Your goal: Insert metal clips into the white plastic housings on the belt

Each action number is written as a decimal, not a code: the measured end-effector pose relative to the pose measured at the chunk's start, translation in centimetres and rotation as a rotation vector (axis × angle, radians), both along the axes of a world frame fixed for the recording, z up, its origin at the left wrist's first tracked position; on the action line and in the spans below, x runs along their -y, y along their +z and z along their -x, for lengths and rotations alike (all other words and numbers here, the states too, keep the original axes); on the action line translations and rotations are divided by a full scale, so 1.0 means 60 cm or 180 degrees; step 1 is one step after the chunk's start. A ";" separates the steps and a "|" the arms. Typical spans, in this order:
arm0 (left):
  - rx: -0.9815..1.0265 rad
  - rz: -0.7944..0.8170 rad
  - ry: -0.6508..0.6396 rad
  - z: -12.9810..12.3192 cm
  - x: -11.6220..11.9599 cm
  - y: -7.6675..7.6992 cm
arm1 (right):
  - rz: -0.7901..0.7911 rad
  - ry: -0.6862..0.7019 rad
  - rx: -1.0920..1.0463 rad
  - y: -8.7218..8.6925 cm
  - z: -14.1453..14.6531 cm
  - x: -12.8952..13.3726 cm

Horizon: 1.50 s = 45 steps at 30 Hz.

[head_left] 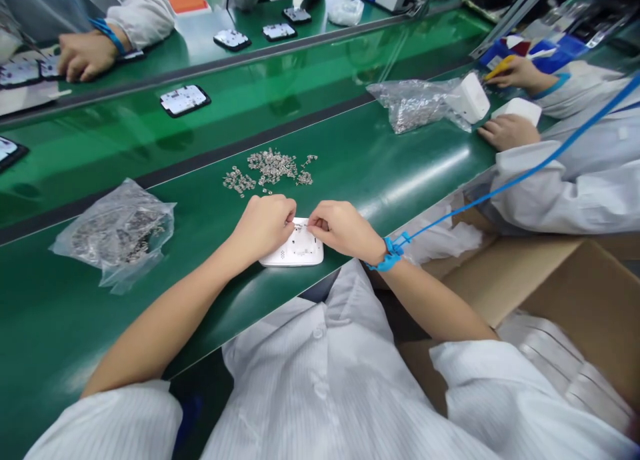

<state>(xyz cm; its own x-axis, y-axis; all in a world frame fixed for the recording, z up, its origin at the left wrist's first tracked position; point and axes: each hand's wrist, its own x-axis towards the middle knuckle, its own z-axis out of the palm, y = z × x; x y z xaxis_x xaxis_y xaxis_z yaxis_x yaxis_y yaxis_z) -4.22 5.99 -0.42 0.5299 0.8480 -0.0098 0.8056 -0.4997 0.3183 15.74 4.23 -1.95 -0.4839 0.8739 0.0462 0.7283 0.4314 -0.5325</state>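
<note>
A white plastic housing (295, 255) lies on the green bench near its front edge, its inner side with small posts and holes facing up. My left hand (264, 225) rests over its left part, fingers curled and pinched down at the housing. From the right, my right hand (345, 228) reaches over it, thumb and forefinger pressed together at its upper edge. Whatever small part either hand may hold is hidden by the fingers. Just beyond my hands lie loose small metal pieces (273, 165) in several little heaps. A blue wrist strap (387, 255) is around my right wrist.
A clear bag of metal parts (123, 230) lies left; another bag (415, 103) lies farther right. A conveyor (240, 90) carries a black-edged board (185, 101). Co-workers' hands (87, 55) are across and at right. A blue cord (525, 170) runs rightward above a cardboard box (540, 267).
</note>
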 end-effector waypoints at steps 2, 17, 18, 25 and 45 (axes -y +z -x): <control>0.0008 -0.0021 0.0025 -0.002 0.001 -0.001 | 0.0044 0.0065 0.0091 0.004 0.003 -0.002; -0.0264 -0.0089 0.0224 -0.018 0.015 0.000 | 0.0425 0.0034 -0.0530 -0.018 -0.005 -0.024; -0.0281 -0.0106 0.0271 -0.020 0.017 0.000 | 0.0370 0.0036 -0.0733 -0.025 -0.010 -0.017; -0.0315 -0.0174 0.0370 -0.026 0.021 -0.005 | -0.0744 -0.0403 -0.1395 -0.082 -0.017 0.060; -0.0534 -0.0302 0.0240 -0.030 0.024 0.000 | -0.0068 -0.0539 -0.1346 -0.068 -0.008 0.030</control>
